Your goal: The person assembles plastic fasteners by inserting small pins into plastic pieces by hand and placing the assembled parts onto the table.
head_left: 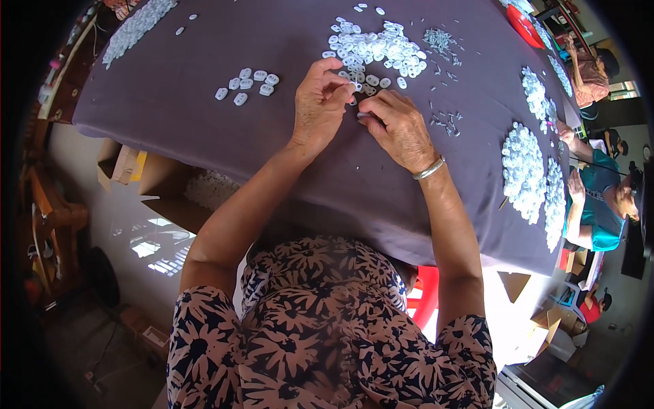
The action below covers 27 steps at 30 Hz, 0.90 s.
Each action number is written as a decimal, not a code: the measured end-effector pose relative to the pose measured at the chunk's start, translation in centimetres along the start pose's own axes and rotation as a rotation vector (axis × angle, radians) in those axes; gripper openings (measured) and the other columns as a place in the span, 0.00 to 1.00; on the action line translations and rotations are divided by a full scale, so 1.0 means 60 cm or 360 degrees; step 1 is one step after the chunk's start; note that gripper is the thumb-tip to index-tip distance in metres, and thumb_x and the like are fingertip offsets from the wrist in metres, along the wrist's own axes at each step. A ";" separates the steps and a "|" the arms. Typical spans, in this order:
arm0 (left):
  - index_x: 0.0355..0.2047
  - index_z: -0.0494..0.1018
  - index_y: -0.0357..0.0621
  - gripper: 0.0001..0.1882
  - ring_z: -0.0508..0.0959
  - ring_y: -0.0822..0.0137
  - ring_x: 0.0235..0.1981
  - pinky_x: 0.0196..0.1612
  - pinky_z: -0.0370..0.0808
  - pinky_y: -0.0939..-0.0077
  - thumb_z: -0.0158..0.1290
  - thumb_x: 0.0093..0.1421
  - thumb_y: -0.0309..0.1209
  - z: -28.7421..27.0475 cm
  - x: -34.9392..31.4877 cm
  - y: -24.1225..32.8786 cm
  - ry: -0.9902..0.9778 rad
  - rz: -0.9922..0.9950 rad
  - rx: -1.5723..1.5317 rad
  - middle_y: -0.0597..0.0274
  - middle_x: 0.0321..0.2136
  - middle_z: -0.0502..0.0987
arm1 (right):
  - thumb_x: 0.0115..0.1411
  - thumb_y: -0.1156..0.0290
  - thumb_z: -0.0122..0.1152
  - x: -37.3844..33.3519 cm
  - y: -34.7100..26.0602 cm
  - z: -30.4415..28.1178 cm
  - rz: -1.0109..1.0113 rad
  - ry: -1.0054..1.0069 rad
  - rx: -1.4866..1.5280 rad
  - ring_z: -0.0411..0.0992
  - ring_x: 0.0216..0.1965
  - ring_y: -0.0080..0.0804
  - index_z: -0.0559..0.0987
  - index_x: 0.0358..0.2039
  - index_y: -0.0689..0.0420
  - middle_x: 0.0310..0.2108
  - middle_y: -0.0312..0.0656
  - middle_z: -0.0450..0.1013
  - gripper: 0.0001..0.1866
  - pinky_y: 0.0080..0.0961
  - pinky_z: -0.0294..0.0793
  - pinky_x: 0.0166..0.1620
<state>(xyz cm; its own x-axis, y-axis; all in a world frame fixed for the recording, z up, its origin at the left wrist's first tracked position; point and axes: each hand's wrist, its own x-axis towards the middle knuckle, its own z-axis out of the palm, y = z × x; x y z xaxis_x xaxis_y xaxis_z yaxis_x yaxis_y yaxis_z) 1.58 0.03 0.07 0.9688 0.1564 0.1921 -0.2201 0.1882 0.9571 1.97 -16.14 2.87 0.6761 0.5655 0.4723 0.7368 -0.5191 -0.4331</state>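
Note:
My left hand (319,105) is closed, its thumb and fingers pinching a small white oval plastic piece (355,86). Close beside it, my right hand (400,128), with a bracelet on the wrist, pinches another small whitish plastic piece (363,114) between thumb and forefinger. Just beyond both hands lies a large heap of white oval plastic pieces (381,48) with dark openings, a few of them strewn down to my fingertips. Left of my left hand, several similar pieces (245,80) form a loose group.
Small grey screw-like parts (439,41) lie right of the heap, with more scattered nearer. Piles of white parts (523,174) cover the dark tablecloth's (184,116) right side, where other people (603,198) sit. A red tray (524,27) stands far right. An open cardboard box (178,180) sits below the table's edge.

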 end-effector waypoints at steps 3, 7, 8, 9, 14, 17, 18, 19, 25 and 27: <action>0.46 0.63 0.37 0.18 0.74 0.76 0.25 0.30 0.72 0.84 0.52 0.54 0.20 0.004 -0.003 0.002 -0.0050 0.0037 -0.0021 0.63 0.27 0.74 | 0.52 0.79 0.61 -0.002 0.008 0.002 0.0254 0.0183 0.0372 0.68 0.27 0.24 0.75 0.32 0.59 0.26 0.34 0.71 0.07 0.22 0.69 0.33; 0.46 0.63 0.36 0.18 0.73 0.77 0.25 0.32 0.71 0.85 0.52 0.54 0.19 0.020 -0.016 0.018 -0.0213 -0.0086 -0.0006 0.64 0.25 0.74 | 0.58 0.77 0.57 -0.006 0.031 -0.009 0.0583 0.0526 0.1061 0.64 0.28 0.12 0.77 0.37 0.61 0.30 0.28 0.71 0.07 0.14 0.66 0.32; 0.46 0.64 0.36 0.18 0.73 0.78 0.25 0.32 0.71 0.85 0.51 0.54 0.18 0.021 -0.018 0.018 -0.0232 -0.0041 0.0029 0.65 0.24 0.74 | 0.59 0.76 0.56 -0.002 0.020 -0.018 0.0672 0.0509 0.1094 0.63 0.26 0.12 0.78 0.37 0.62 0.28 0.28 0.70 0.07 0.12 0.64 0.30; 0.46 0.64 0.36 0.18 0.73 0.78 0.25 0.32 0.71 0.85 0.51 0.54 0.18 0.022 -0.020 0.019 -0.0231 -0.0047 0.0030 0.65 0.24 0.74 | 0.59 0.76 0.56 -0.002 0.020 -0.019 0.0676 0.0507 0.1095 0.63 0.26 0.12 0.78 0.37 0.62 0.28 0.28 0.70 0.07 0.12 0.64 0.30; 0.48 0.64 0.39 0.18 0.73 0.78 0.25 0.32 0.71 0.85 0.50 0.57 0.19 0.026 -0.024 0.022 -0.0380 0.0045 0.0084 0.66 0.25 0.73 | 0.59 0.75 0.56 0.000 0.018 -0.020 0.0708 0.0426 0.1015 0.61 0.24 0.12 0.78 0.37 0.61 0.24 0.28 0.69 0.07 0.11 0.62 0.27; 0.50 0.63 0.40 0.19 0.73 0.79 0.25 0.32 0.72 0.85 0.50 0.57 0.19 0.030 -0.026 0.017 -0.0436 0.0138 0.0072 0.67 0.26 0.73 | 0.59 0.74 0.56 -0.003 0.023 -0.022 0.0857 0.0366 0.1111 0.61 0.22 0.13 0.79 0.36 0.61 0.23 0.28 0.69 0.07 0.12 0.62 0.26; 0.50 0.63 0.40 0.19 0.73 0.79 0.25 0.32 0.72 0.85 0.50 0.57 0.19 0.030 -0.026 0.016 -0.0439 0.0139 0.0070 0.67 0.26 0.73 | 0.59 0.74 0.56 -0.003 0.025 -0.023 0.0858 0.0368 0.1108 0.61 0.22 0.13 0.79 0.36 0.61 0.23 0.28 0.69 0.07 0.12 0.62 0.26; 0.50 0.63 0.40 0.19 0.73 0.79 0.25 0.32 0.72 0.85 0.49 0.58 0.19 0.030 -0.026 0.016 -0.0448 0.0135 0.0072 0.67 0.26 0.73 | 0.59 0.75 0.56 -0.004 0.027 -0.023 0.0894 0.0372 0.1180 0.61 0.22 0.13 0.79 0.36 0.61 0.23 0.28 0.69 0.07 0.12 0.62 0.25; 0.50 0.63 0.40 0.19 0.72 0.79 0.25 0.31 0.72 0.85 0.49 0.58 0.19 0.029 -0.026 0.027 -0.0431 0.0120 0.0055 0.66 0.27 0.72 | 0.56 0.78 0.54 -0.012 0.040 -0.020 0.0707 0.0287 0.0959 0.62 0.21 0.14 0.78 0.32 0.61 0.22 0.28 0.68 0.05 0.15 0.64 0.25; 0.51 0.63 0.40 0.19 0.72 0.79 0.25 0.31 0.71 0.85 0.48 0.58 0.19 0.027 -0.027 0.027 -0.0416 0.0123 0.0037 0.66 0.27 0.72 | 0.54 0.80 0.54 -0.011 0.037 -0.021 0.0547 0.0231 0.0808 0.63 0.21 0.15 0.78 0.31 0.60 0.21 0.28 0.68 0.05 0.17 0.64 0.25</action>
<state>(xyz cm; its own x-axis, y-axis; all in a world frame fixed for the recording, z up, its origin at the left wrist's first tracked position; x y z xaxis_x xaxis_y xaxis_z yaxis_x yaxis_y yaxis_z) -0.15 -1.48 1.66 0.9464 -0.0866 0.3111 -0.2946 0.1627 0.9417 3.15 -18.47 2.53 0.8935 0.3095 0.3253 0.4099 -0.2666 -0.8723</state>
